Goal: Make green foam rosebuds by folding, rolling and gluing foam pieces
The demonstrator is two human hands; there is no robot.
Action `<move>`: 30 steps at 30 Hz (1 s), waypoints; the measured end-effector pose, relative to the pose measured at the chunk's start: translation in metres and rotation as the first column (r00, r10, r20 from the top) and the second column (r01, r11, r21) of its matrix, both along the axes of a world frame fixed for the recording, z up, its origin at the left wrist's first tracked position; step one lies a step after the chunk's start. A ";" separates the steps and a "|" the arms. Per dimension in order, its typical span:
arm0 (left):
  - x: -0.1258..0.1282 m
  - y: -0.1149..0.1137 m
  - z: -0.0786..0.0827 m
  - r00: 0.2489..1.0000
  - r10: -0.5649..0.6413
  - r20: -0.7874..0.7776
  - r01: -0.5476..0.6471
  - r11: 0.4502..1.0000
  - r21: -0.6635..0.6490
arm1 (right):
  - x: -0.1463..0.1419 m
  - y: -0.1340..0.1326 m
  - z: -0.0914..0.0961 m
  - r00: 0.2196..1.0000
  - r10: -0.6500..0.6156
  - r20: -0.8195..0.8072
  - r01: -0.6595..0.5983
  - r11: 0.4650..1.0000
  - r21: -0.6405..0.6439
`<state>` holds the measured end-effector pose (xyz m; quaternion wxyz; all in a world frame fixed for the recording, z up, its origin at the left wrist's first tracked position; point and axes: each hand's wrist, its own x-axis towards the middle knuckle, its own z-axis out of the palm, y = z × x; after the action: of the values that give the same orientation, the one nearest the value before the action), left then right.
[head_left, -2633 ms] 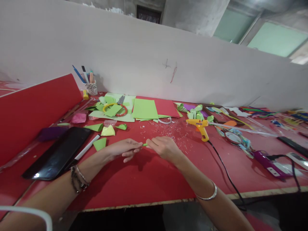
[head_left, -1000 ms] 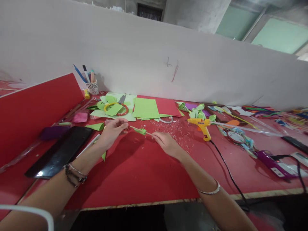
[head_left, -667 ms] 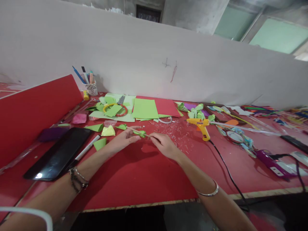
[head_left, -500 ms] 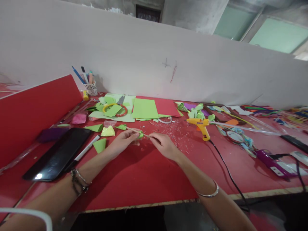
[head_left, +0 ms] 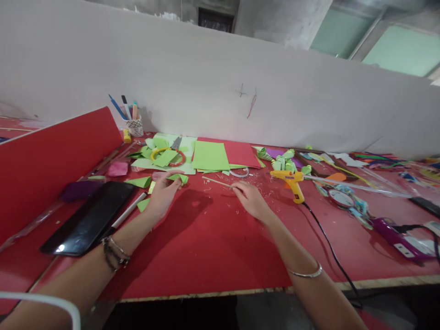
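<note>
Evidently, the left hand pinches a green paper piece over the red table, and the right hand grips a stick, apart from it; rolled papers behind the glue gun look done, flat sheets unworked.

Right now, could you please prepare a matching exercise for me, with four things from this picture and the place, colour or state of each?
1. Stick
2. Scissors
3. Glue gun
4. Blue pen

A. Yellow, with a black cord
B. In the cup
C. Held in the right hand
D. Yellow-and-red-handled

Pairs: 1-C, 2-D, 3-A, 4-B
</note>
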<state>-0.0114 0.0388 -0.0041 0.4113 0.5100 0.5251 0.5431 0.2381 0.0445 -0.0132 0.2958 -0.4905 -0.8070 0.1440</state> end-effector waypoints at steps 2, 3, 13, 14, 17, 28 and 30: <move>0.003 -0.004 0.003 0.988 -0.004 -0.152 0.008 1.000 0.025 | -0.002 -0.001 -0.002 0.994 -0.111 0.010 0.111 0.993 0.042; 0.005 -0.007 0.004 0.972 -0.009 -0.235 0.023 0.998 0.056 | -0.005 -0.003 -0.001 0.988 -0.153 -0.004 0.153 0.986 0.072; 0.032 -0.029 -0.001 0.823 -0.343 -0.453 0.420 0.904 0.077 | -0.047 -0.038 0.013 0.919 0.171 -0.355 -0.274 0.925 -0.264; 0.033 -0.030 0.000 0.821 -0.349 -0.452 0.423 0.904 0.071 | -0.048 -0.039 0.012 0.913 0.169 -0.371 -0.284 0.916 -0.282; 0.034 -0.032 0.002 0.823 -0.357 -0.442 0.425 0.903 0.062 | -0.050 -0.038 0.008 0.897 0.162 -0.412 -0.302 0.903 -0.304; 0.033 -0.028 -0.005 0.845 -0.426 -0.323 0.455 0.890 0.016 | -0.052 -0.040 0.009 0.881 0.176 -0.440 -0.329 0.896 -0.299; 0.032 -0.026 -0.008 0.838 -0.459 -0.296 0.484 0.875 0.012 | -0.052 -0.042 0.009 0.884 0.162 -0.438 -0.316 0.898 -0.306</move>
<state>0.0207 0.0128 -0.0121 0.4304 0.7133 0.4126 0.3684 0.1860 0.0029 -0.0046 0.3374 -0.3919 -0.7422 0.4263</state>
